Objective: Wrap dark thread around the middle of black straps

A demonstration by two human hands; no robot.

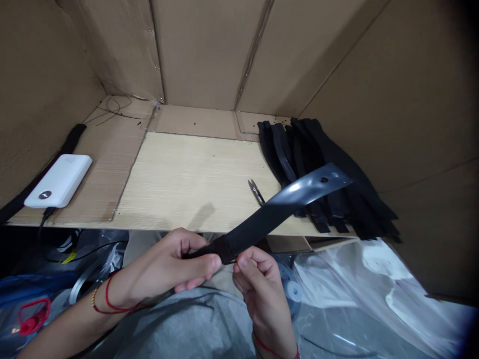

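Observation:
My left hand is closed around the narrow end of a long black strap piece that rises up and to the right, ending in a glossy flat tab with a small hole. My right hand pinches the same piece close beside the left thumb, fingers curled under it. Both hands hover just in front of the table's near edge. A pile of similar black strap pieces lies on the right side of the table. Small thread snips rest on the wood beyond the held piece.
A light wooden tabletop sits inside tall cardboard walls. A white power bank with a cable lies at the left, beside a black strap. Clear plastic sheeting and cables fill the space below the table's front edge.

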